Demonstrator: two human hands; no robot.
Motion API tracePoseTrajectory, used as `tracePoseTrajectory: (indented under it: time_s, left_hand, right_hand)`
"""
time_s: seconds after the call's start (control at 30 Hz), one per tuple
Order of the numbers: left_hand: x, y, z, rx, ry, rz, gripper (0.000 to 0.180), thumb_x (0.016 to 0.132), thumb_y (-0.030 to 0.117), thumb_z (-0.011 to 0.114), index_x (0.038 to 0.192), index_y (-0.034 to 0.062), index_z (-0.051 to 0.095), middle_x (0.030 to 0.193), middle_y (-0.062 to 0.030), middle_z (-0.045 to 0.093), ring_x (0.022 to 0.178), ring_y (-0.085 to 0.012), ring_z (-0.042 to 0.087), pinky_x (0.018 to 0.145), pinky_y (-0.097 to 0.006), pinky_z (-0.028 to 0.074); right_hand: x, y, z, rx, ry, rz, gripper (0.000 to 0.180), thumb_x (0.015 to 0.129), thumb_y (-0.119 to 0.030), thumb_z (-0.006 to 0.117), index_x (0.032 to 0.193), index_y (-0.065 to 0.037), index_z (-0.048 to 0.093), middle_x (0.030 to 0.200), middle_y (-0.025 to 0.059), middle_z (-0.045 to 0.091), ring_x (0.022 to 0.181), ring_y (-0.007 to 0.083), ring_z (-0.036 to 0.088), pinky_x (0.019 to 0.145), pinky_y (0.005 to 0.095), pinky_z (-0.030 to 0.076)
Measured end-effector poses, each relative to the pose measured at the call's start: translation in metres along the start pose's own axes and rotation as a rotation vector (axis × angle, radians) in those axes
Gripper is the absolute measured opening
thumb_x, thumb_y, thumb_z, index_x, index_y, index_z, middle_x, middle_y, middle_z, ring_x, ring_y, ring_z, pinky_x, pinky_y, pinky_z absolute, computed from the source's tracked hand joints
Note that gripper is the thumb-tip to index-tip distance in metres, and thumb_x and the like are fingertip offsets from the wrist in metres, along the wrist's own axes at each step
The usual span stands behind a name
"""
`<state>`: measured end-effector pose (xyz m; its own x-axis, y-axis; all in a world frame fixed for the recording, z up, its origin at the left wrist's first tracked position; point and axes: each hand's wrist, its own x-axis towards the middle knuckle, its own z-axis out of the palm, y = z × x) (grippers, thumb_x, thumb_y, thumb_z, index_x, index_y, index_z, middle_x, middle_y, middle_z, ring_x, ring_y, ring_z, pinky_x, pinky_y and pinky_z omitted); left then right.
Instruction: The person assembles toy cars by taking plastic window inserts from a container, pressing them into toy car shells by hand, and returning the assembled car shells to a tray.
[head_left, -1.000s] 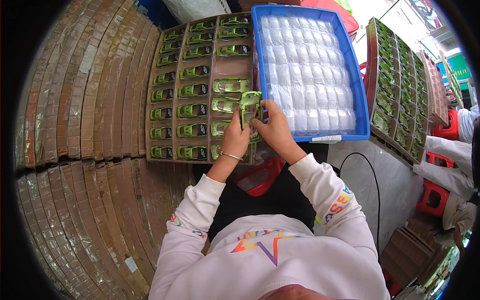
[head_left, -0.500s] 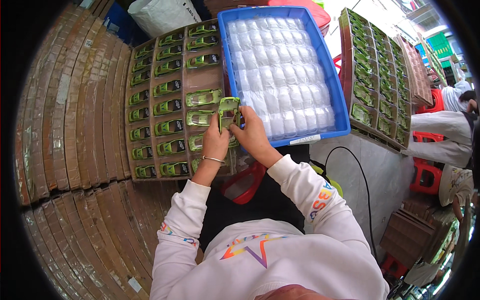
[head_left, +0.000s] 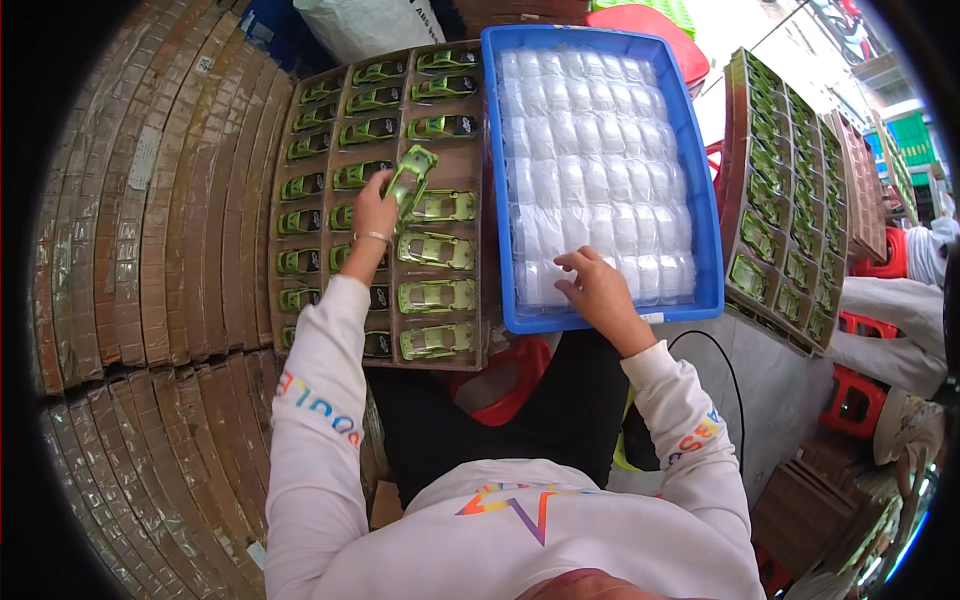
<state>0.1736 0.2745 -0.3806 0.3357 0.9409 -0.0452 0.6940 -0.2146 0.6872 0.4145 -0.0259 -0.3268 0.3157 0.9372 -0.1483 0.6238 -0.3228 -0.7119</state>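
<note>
Sitting between stacked cardboard (head_left: 130, 220), brown tray (head_left: 470, 170), blue crate (head_left: 705, 230).

You've got bright, even daylight here, coming mostly from the upper right, where the background past the red stools (head_left: 865, 395) blows out to near white. The clear plastic in the blue crate (head_left: 704, 210) picks up soft glare, so its pieces wash into a pale sheet. Shadows are weak; the darkest patch sits under you, between your sleeves. Focus holds up fine in the middle, and the green toy cars in the cardboard tray (head_left: 470, 160) look crisp. Out toward the rim the fisheye bends the stacked cardboard (head_left: 130, 250) into curves, detail goes mushy, and a black ring cuts off the corners completely.
</note>
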Motion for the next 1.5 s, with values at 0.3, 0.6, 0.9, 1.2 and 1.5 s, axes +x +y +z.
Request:
tracePoseTrajectory:
  time_s: [0.3, 0.6, 0.9, 1.2, 1.5]
  left_hand:
    - [0.081, 0.036, 0.027, 0.425, -0.172, 0.321, 0.037, 0.08, 0.003, 0.051, 0.109, 0.0195, 0.066, 0.106, -0.011, 0.065, 0.099, -0.0337, 0.061, 0.083, -0.042, 0.048]
    - [0.081, 0.025, 0.061, 0.675, -0.052, 0.792, 0.026, 0.08, 0.006, 0.055, 0.101, 0.0157, 0.068, 0.091, -0.0038, 0.057, 0.092, -0.0241, 0.056, 0.081, -0.038, 0.044]
    - [0.112, 0.034, 0.053, 0.45, 0.01, 0.736, 0.043, 0.077, 0.002, 0.059, 0.118, 0.0158, 0.062, 0.11, -0.0043, 0.06, 0.104, -0.0245, 0.057, 0.092, -0.039, 0.043]
    - [0.133, 0.075, 0.053, 0.607, -0.372, 0.375, 0.04, 0.079, 0.005, 0.06, 0.118, 0.0139, 0.059, 0.114, -0.0061, 0.055, 0.111, -0.0283, 0.057, 0.095, -0.044, 0.044]
    - [0.127, 0.062, 0.023, 0.382, 0.229, 0.614, 0.041, 0.069, 0.014, 0.067, 0.109, 0.011, 0.06, 0.111, -0.0097, 0.061, 0.103, -0.0319, 0.058, 0.086, -0.044, 0.047]
  right_hand:
    - [0.012, -0.012, 0.01, -0.22, -0.025, -0.137, 0.046, 0.068, -0.011, 0.078, 0.111, -0.009, 0.061, 0.108, 0.01, 0.057, 0.093, 0.0312, 0.061, 0.077, 0.0422, 0.048]
    - [0.014, -0.02, 0.005, -0.186, -0.113, -0.113, 0.061, 0.067, -0.006, 0.078, 0.122, -0.008, 0.052, 0.118, 0.0151, 0.05, 0.101, 0.0355, 0.055, 0.083, 0.0425, 0.045]
    - [0.007, -0.023, 0.003, -0.301, -0.066, 0.066, 0.068, 0.067, -0.015, 0.081, 0.127, -0.008, 0.05, 0.106, 0.0125, 0.055, 0.095, 0.0299, 0.056, 0.082, 0.0396, 0.042]
    - [0.001, -0.017, 0.012, -0.323, 0.014, 0.074, 0.06, 0.066, -0.016, 0.081, 0.119, -0.008, 0.054, 0.087, 0.0043, 0.059, 0.087, 0.0238, 0.059, 0.081, 0.0373, 0.038]
    - [-0.004, -0.013, 0.013, -0.141, 0.109, 0.088, 0.05, 0.067, -0.01, 0.079, 0.11, -0.01, 0.055, 0.091, 0.0043, 0.06, 0.087, 0.0231, 0.061, 0.082, 0.0366, 0.039]
